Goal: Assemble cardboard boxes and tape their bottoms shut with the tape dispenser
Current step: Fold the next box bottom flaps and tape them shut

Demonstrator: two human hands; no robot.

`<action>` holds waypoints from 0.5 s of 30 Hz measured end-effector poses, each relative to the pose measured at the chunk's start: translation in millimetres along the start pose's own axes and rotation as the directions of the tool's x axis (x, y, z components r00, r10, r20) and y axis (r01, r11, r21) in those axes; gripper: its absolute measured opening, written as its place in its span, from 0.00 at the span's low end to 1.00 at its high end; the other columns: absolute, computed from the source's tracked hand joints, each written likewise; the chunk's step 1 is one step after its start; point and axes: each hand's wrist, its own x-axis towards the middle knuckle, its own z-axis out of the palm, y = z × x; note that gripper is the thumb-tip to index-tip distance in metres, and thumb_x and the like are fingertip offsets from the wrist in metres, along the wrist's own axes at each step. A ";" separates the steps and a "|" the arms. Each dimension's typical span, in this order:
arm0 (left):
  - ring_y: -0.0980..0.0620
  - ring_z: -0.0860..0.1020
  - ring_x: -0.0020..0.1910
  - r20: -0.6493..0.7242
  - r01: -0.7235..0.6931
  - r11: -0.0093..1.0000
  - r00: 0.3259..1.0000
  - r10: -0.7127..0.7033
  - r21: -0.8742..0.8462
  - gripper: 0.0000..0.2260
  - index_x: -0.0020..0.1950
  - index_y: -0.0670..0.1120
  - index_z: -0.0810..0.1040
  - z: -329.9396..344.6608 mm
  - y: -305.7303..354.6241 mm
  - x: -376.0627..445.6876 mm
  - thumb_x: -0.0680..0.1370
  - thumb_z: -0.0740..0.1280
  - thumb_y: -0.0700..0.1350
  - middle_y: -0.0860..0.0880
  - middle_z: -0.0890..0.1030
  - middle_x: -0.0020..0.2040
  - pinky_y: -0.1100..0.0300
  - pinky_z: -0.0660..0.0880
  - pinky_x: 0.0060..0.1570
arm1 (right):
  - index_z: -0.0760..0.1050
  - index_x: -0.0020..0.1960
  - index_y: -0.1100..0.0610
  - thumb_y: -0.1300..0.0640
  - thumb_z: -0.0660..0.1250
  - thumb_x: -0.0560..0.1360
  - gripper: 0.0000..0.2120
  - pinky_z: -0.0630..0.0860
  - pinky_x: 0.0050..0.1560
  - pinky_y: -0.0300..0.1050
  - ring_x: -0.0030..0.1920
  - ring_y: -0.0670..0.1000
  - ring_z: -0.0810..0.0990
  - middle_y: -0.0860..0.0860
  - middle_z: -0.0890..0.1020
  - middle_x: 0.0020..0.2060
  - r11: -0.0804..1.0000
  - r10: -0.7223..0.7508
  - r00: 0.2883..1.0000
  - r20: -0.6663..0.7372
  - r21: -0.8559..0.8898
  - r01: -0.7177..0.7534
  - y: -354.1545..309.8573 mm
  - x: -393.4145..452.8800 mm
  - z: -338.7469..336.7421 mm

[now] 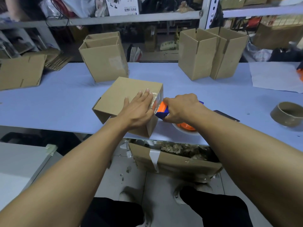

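Hardly any writing can be read. On the far shelf, left of centre, stands a white printed carton point(122, 5) with small dark figures pictured on it and a line of dark characters near its lower edge; the characters are too small and blurred to make out. A pale label point(116, 63) on the front of the open cardboard box point(101, 63) at the far left of the surface shows no legible print.

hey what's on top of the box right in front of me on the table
Your left hand lies flat on the box, fingers straight, pressing clear tape at its right edge. Your right hand grips the tape dispenser beside that edge. The hand covers the seam.
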 end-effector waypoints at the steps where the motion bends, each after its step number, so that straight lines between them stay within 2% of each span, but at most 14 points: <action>1: 0.50 0.46 0.80 -0.004 0.007 1.000 1.000 -0.007 0.002 0.28 0.80 0.46 0.50 -0.2 -0.4 0.6 0.83 0.51 0.54 0.50 0.46 0.81 0.36 0.46 0.74 | 0.70 0.60 0.49 0.39 0.62 0.74 0.20 0.70 0.47 0.51 0.44 0.57 0.74 0.49 0.72 0.41 1.000 0.006 1.000 0.004 -0.011 -0.006 -3.6 1.3 0.3; 3: 0.47 0.54 0.78 -0.017 0.022 1.000 1.000 -0.022 -0.004 0.27 0.76 0.45 0.60 -3.0 0.9 4.6 0.79 0.55 0.56 0.48 0.53 0.80 0.36 0.53 0.71 | 0.69 0.61 0.50 0.39 0.61 0.74 0.21 0.70 0.48 0.52 0.44 0.57 0.73 0.49 0.69 0.38 0.999 0.016 1.000 0.007 -0.028 -0.016 -10.3 3.4 0.6; 4: 0.45 0.60 0.74 -0.033 0.036 0.999 0.999 -0.036 -0.012 0.25 0.69 0.45 0.67 -6.2 3.2 8.0 0.76 0.56 0.57 0.47 0.60 0.78 0.37 0.58 0.67 | 0.68 0.62 0.50 0.38 0.61 0.74 0.22 0.70 0.48 0.52 0.44 0.57 0.73 0.49 0.68 0.36 0.999 0.021 1.000 0.010 -0.029 -0.021 -12.2 4.3 0.1; 5: 0.43 0.64 0.69 -0.051 0.058 0.998 0.997 -0.059 -0.019 0.23 0.64 0.45 0.70 -9.7 6.5 11.3 0.74 0.57 0.58 0.47 0.65 0.74 0.40 0.62 0.64 | 0.68 0.63 0.51 0.38 0.60 0.74 0.23 0.70 0.48 0.51 0.44 0.57 0.73 0.49 0.68 0.36 0.999 0.027 1.000 0.012 -0.027 -0.027 -13.3 4.3 -0.6; 6: 0.43 0.65 0.66 -0.069 0.085 0.996 0.994 -0.086 -0.022 0.23 0.62 0.46 0.70 -11.2 9.8 14.4 0.74 0.58 0.58 0.47 0.67 0.71 0.43 0.63 0.62 | 0.68 0.63 0.51 0.36 0.60 0.74 0.25 0.70 0.49 0.51 0.44 0.56 0.73 0.49 0.68 0.37 0.999 0.031 0.999 0.012 -0.024 -0.030 -14.2 4.1 -0.4; 8: 0.43 0.63 0.70 -0.103 0.121 0.993 0.987 -0.120 -0.004 0.22 0.68 0.45 0.68 -5.5 14.0 21.7 0.77 0.60 0.55 0.47 0.65 0.73 0.42 0.62 0.65 | 0.67 0.64 0.51 0.31 0.60 0.74 0.29 0.70 0.49 0.51 0.44 0.56 0.72 0.50 0.70 0.40 0.999 0.036 0.999 0.004 -0.027 -0.036 -14.0 3.6 1.0; 11: 0.46 0.49 0.79 -0.092 0.191 0.981 0.978 -0.187 0.027 0.28 0.79 0.45 0.53 8.5 18.6 28.9 0.81 0.57 0.49 0.49 0.51 0.80 0.37 0.51 0.72 | 0.69 0.64 0.50 0.28 0.59 0.72 0.31 0.70 0.48 0.51 0.44 0.57 0.72 0.50 0.72 0.42 0.999 0.041 0.999 0.001 -0.024 -0.041 -12.6 7.9 2.5; 15: 0.47 0.43 0.80 -0.069 0.259 0.965 0.964 -0.256 0.039 0.31 0.80 0.46 0.47 9.9 26.4 31.7 0.80 0.57 0.45 0.51 0.44 0.81 0.35 0.47 0.73 | 0.72 0.61 0.49 0.30 0.59 0.72 0.28 0.71 0.48 0.50 0.45 0.57 0.75 0.50 0.74 0.43 0.999 0.033 0.999 0.023 0.018 -0.034 -11.5 15.3 0.5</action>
